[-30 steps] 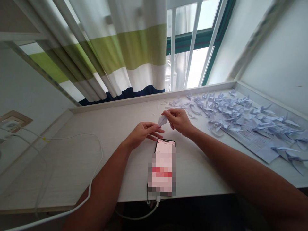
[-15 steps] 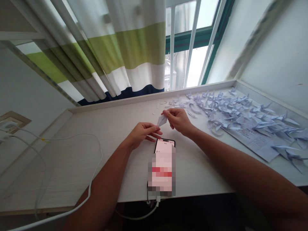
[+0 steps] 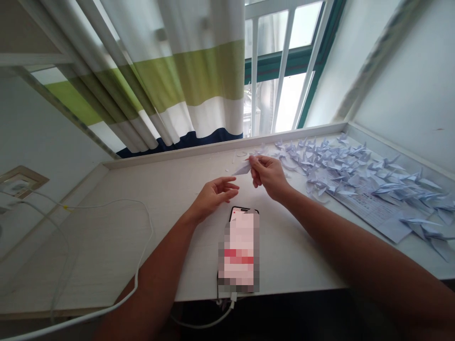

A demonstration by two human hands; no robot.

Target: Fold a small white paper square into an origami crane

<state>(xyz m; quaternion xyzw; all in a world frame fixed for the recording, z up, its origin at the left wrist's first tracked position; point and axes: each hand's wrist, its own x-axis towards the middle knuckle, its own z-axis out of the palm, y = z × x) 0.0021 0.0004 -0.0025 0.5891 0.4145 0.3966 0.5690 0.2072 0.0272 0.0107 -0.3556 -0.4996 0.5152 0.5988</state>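
Note:
A small piece of folded white paper (image 3: 242, 168) is pinched at its right end between the thumb and fingers of my right hand (image 3: 268, 175). Its pointed left tip sticks out over the desk. Just below that tip, my left hand (image 3: 217, 193) hovers with thumb and fingers apart, holding nothing. Beneath both hands a phone (image 3: 244, 220) lies on the desk, its lit screen mostly blurred out. Many folded paper cranes (image 3: 327, 158) are heaped to the right of my right hand.
A printed sheet (image 3: 369, 210) lies partly under the cranes. Small paper scraps (image 3: 241, 153) are scattered near the back edge of the white desk (image 3: 142, 237). A white cable (image 3: 151, 222) crosses my left forearm, and another plug (image 3: 233, 298) enters the phone's lower end.
My left hand has let go of the folded paper and its fingers have spread. My right hand has shifted slightly up and right, turning the paper more level.

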